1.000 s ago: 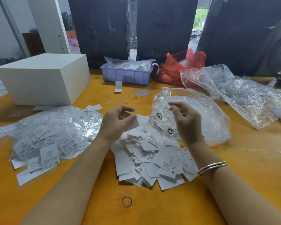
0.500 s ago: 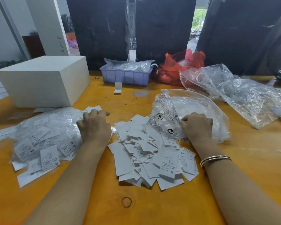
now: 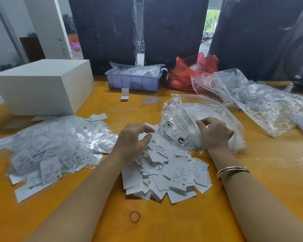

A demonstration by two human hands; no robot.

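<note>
Left hand (image 3: 133, 139) has left the bagged labels (image 3: 59, 147) on the left and is now over the loose tag pile (image 3: 166, 172) mid-table, fingers loosely curled, holding nothing. Right hand (image 3: 215, 134) is slightly raised, fingers pinching the clear bag (image 3: 180, 119) just behind the pile

The left forearm (image 3: 87, 194) and right forearm (image 3: 252, 198) are bare. Two thin gold-coloured bangles (image 3: 233, 171) circle the wrist at five o'clock from the right hand (image 3: 215, 135).
</note>
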